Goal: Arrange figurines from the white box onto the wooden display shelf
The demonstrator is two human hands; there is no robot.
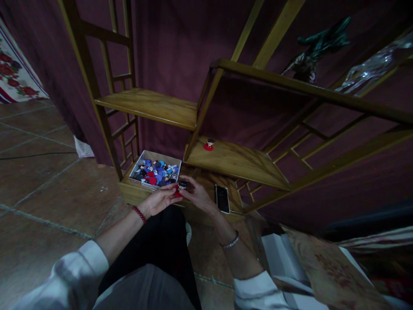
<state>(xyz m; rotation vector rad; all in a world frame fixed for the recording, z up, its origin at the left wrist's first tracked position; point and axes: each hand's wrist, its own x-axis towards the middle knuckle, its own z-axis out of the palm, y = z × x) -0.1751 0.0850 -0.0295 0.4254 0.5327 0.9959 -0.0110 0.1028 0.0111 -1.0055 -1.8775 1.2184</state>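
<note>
Between my two hands is a small figurine (182,185) with a dark head and a red round base. My left hand (161,199) pinches it at the red base from the left. From the right, my right hand (198,194) has its fingers closed around the dark-headed part. Just beyond my left hand, a white open box (133,171) holds many small figurines in blue, purple, red and black. A similar figurine (209,144) on a red base stands upright on the middle shelf (238,160).
A wooden display rack (146,103) with stepped shelves stands ahead. A phone (222,199) lies on its lowest board, right of my hands. A green sculpture (319,47) and a clear glass-like ornament (371,66) sit upper right. White boxes (284,258) are on the floor at right.
</note>
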